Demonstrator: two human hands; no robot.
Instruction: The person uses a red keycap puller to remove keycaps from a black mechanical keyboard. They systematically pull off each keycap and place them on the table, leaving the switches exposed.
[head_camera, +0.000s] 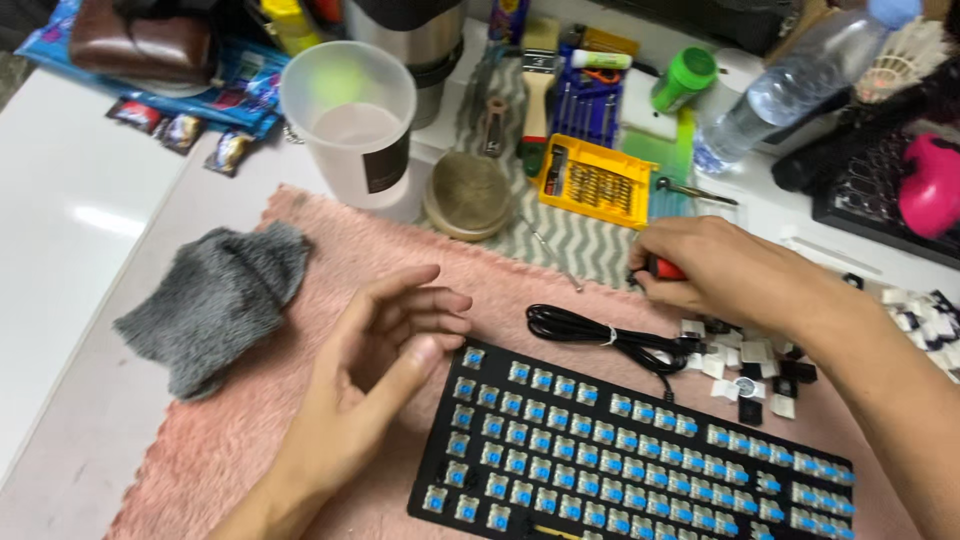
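White counter (60, 200), cluttered at the back; a pink towel (230, 440) was spread over the working part of it. On the towel lay a black keyboard (630, 450) with its caps off, blue switch stems showing in rows. Its long axis ran from near-left to far-right, slightly slanted, its right end passing under the right forearm. The keyboard's black cable (600, 335) was coiled just beyond its far edge.

Left hand (375, 370): hovering above the keyboard's upper-left corner, palm turned inward, fingers (430, 300) apart and loosely curled, holding nothing. The keyboard lay just right of and below this hand, so the left was the nearer of the two to the board.

Right hand (720, 270): further back, beyond the cable, fingers closed around a small tool with a red grip (665, 268); only the red end showed. Just in front of this hand sat a heap of loose keycaps (745, 365), white and black, touching the towel's right part.

Elsewhere: grey cloth (215, 295) on the towel's left edge, clear cup (350, 125) behind, round brush (467, 195), yellow bit case (595, 180), water bottle (790, 85) lying tilted at back right.
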